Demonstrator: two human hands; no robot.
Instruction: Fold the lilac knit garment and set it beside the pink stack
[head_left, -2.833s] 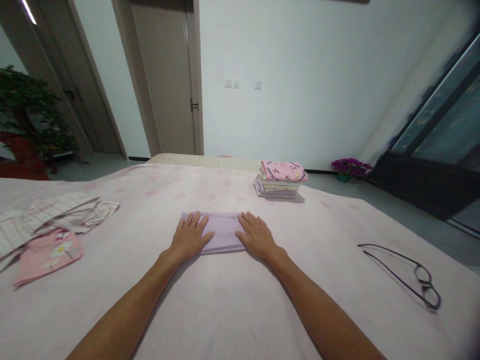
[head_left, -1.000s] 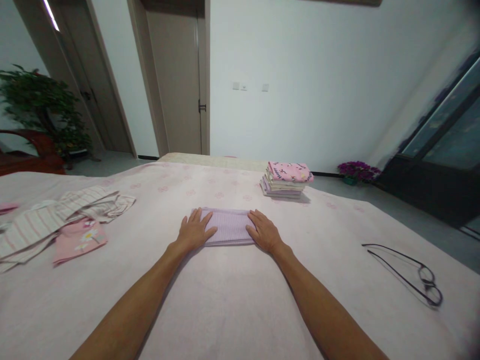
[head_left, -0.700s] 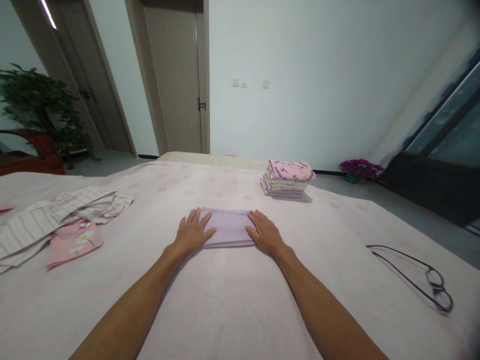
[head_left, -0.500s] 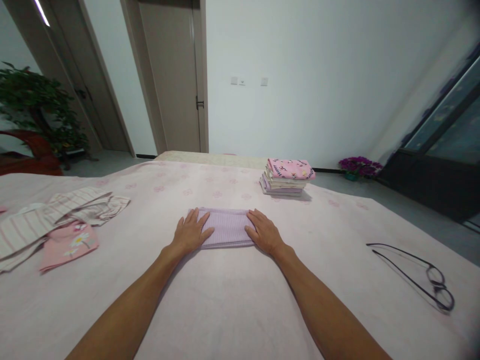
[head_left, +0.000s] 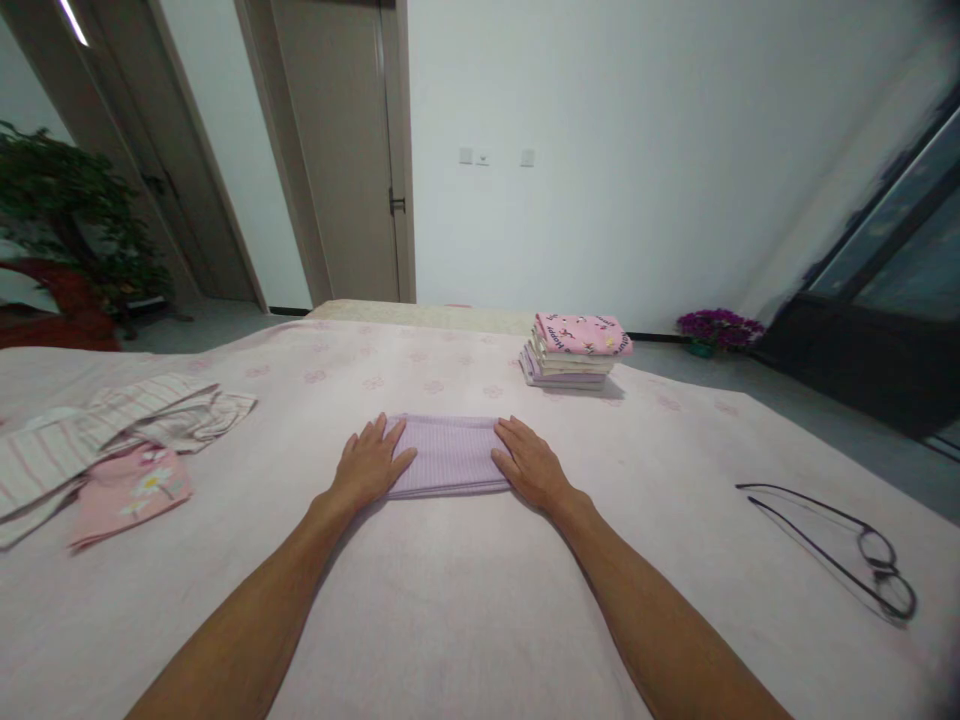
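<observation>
In front of me a purple striped cloth (head_left: 451, 455) lies folded into a flat rectangle on the pink bedsheet (head_left: 465, 590). My left hand (head_left: 369, 462) rests flat on its left end, thumb and fingers spread. Over the right end lies my right hand (head_left: 529, 462), also flat with the thumb apart from the fingers. The parts of the cloth's two ends under my palms are hidden. Beyond it, slightly to the right, stands a stack of folded clothes (head_left: 574, 350) with a pink printed piece on top.
Loose striped clothes (head_left: 112, 425) lie at the left, partly over a pink flowered cloth (head_left: 135, 490). At the right, black-framed glasses (head_left: 832, 540) lie with their arms unfolded. Behind are a closed door (head_left: 337, 150) and a pot of purple flowers (head_left: 716, 330) on the floor.
My left hand has slid a little to the left along the cloth, uncovering more of its surface. My right hand has stayed almost still; the view has shifted slightly.
</observation>
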